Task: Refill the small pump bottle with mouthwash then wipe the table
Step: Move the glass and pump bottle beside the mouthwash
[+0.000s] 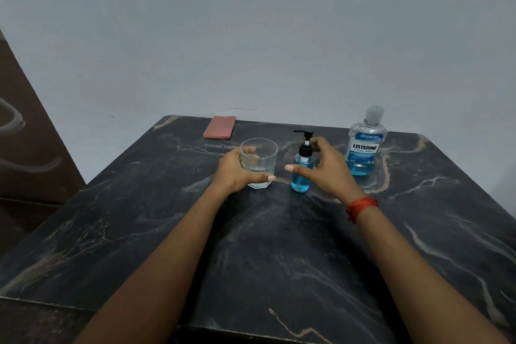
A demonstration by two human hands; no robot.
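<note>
The left hand grips a glass standing on the table. The right hand is spread loosely round the upright pump bottle, thumb out in front and fingers behind its pump; whether they touch it is unclear. The mouthwash stands just right of that hand, and a folded cloth lies at the far edge.

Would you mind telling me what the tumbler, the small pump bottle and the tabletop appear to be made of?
Tumbler: likely clear glass, given its thick faceted base. Small pump bottle: probably clear plastic, blue liquid showing through, matte black pump. Tabletop: dark marble or marble-look laminate; pale veins, soft sheen.
</note>
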